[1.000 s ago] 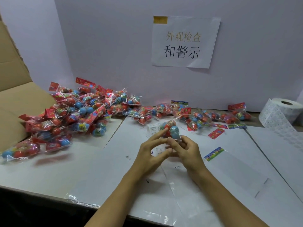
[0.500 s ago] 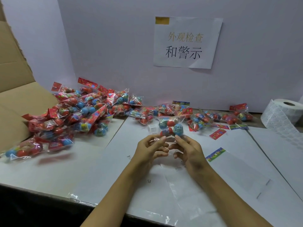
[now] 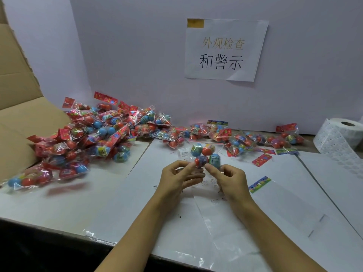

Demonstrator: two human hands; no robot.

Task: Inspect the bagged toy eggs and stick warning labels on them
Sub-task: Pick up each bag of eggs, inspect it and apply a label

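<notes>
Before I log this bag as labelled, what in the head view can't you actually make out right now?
- Bag of toy eggs: whether its white label is fully stuck down; the print is too small to read.
- Left hand and right hand: fingertips cover the bag's near edge.
- Label roll: cut off by the right edge.
- Cardboard box: cut off by the left edge.

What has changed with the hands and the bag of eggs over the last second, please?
The bag of eggs has been turned and tipped away from the person, so its four eggs now spread out past the fingertips. The left hand and the right hand have drawn slightly apart, each still pinching the bag's near edge. The large pile of bags and the label roll stayed put.
</notes>
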